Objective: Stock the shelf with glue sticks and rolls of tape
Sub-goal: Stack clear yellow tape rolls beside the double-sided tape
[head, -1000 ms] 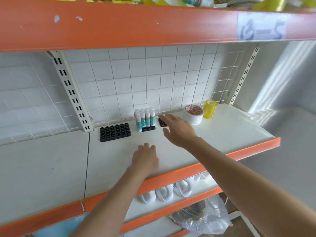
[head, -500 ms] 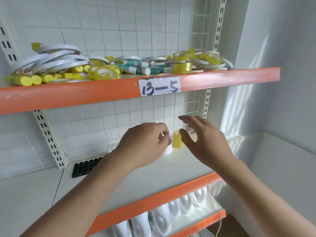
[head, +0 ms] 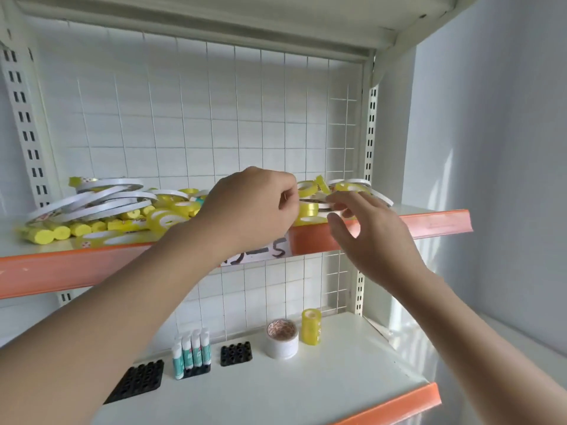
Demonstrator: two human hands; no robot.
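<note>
Head view, both arms raised to the upper shelf (head: 441, 220). Half a second earlier the hands hovered in front of the lower shelf (head: 337, 381), near the yellow roll standing there; now both have risen to the heap of stock on the upper shelf, and the lower shelf lies untouched beneath them.

The left hand (head: 254, 207) is curled, fingers drawn together toward the thumb, at the near edge of the upper shelf. Whether it pinches a roll cannot be told, since the knuckles hide the fingertips. The right hand (head: 365, 231) is spread, fingers apart, its tips touching or just over the small yellow tape rolls (head: 310, 207) near the right end of that shelf; it grips nothing visible.

Supply: wide white tape rings (head: 101, 197) and more yellow rolls are piled toward the left end of the upper shelf.

Destination: on the lower shelf, toward its back edge, stand four glue sticks (head: 191, 352) in a black holder, flanked by two empty black holders, the larger (head: 138, 380) to the left and the smaller (head: 236, 353) to the right. Further right sit a white tape roll (head: 281, 338) and an upright yellow tape roll (head: 311, 326), just beside each other.

Judgement: the shift upward marks a fetch step. Stocking is at an early stage, with most goods unmoved above.
</note>
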